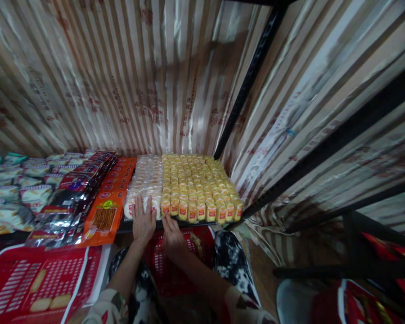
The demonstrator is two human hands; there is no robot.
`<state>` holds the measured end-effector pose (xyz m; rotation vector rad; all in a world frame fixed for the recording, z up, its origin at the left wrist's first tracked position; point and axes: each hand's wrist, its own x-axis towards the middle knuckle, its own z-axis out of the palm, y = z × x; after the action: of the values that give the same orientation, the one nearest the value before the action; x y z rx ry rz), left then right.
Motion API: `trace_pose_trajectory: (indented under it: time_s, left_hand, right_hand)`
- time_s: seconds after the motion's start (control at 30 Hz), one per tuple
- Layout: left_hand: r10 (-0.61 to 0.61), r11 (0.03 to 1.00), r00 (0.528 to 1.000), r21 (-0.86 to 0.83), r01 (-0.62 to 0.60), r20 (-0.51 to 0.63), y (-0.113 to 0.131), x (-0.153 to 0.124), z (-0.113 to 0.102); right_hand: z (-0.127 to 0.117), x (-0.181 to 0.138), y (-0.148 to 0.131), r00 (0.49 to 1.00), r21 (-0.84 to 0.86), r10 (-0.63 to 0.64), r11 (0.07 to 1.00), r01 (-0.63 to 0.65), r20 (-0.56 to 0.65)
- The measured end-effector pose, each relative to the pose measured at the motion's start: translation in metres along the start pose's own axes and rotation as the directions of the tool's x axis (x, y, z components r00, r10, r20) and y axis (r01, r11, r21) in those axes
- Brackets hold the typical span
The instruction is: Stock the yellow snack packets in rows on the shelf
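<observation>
My left hand (143,221) lies with its fingers stretched out against the front of the white clear-wrapped snack packs (146,173), which run back in rows on the shelf. Beside it, my right hand (173,236) reaches up with extended fingers, and its fingertips touch the lower front left corner of the yellow wrapped snack packs (199,184). Those yellow packs stand in tight rows with small red labels facing me. Neither hand has anything visible in its grasp. Part of what lies beneath the fingers is hidden.
Left of the white packs lie orange snack bags (103,216), dark red bags (72,193) and white bags (35,196). A red basket (13,288) with several wrapped pieces sits at lower left; another red basket (160,270) is below my hands. A black post (246,85) rises behind the shelf.
</observation>
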<state>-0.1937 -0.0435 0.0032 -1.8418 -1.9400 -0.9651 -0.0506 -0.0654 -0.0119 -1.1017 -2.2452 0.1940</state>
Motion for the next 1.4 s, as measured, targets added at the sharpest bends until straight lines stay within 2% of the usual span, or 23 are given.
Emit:
trace_pose_trajectory:
  time_s: [0.13, 0.27, 0.4, 0.5, 0.63, 0.77, 1.0, 1.1, 1.27, 1.4]
  left_hand:
    - [0.025, 1.000, 1.000, 0.009, -0.025, 0.007, 0.000, -0.001, -0.002]
    - [0.045, 0.999, 0.998, 0.022, -0.044, -0.034, 0.008, 0.001, -0.008]
    - [0.217, 0.976, 0.976, -0.022, -0.217, -0.011, 0.021, -0.003, -0.009]
    - [0.292, 0.955, 0.956, -0.061, -0.291, 0.004, 0.026, -0.010, -0.002]
    - [0.357, 0.927, 0.934, -0.127, -0.352, 0.014, 0.025, -0.016, 0.012]
    - [0.348, 0.919, 0.937, -0.204, -0.337, 0.017, 0.022, -0.013, 0.022]
    - [0.306, 0.923, 0.952, -0.240, -0.301, -0.016, 0.022, -0.014, 0.033]
    - [0.299, 0.925, 0.953, -0.236, -0.299, -0.037, 0.025, -0.016, 0.033]
    - [0.322, 0.913, 0.944, -0.240, -0.330, -0.075, 0.037, -0.018, 0.021]
    - [0.434, 0.868, 0.901, -0.269, -0.418, 0.002, 0.055, -0.026, 0.011]
  right_hand:
    - [-0.001, 0.003, -0.004, 1.000, 0.040, 0.020, 0.999, -0.020, 0.009]
    - [-0.005, 0.007, -0.003, 0.999, 0.070, 0.026, 0.997, -0.028, 0.024]
    - [-0.012, 0.006, 0.002, 0.999, 0.113, 0.016, 0.994, -0.012, -0.033]
    - [-0.016, 0.002, 0.008, 0.993, 0.111, 0.060, 0.993, -0.049, -0.098]
    - [-0.015, 0.002, 0.015, 0.995, 0.091, 0.087, 0.992, -0.082, -0.051]
    - [-0.012, 0.010, 0.017, 0.991, 0.010, 0.133, 0.991, -0.133, 0.006]
    - [-0.015, 0.020, 0.015, 0.991, -0.066, 0.122, 0.991, -0.118, 0.063]
    - [-0.023, 0.019, 0.013, 0.995, -0.035, 0.096, 0.995, -0.095, 0.022]
    - [-0.055, -0.002, 0.013, 0.997, -0.026, -0.025, 0.999, 0.023, -0.072]
    - [-0.072, -0.025, 0.022, 0.992, -0.100, 0.028, 0.994, -0.040, -0.121]
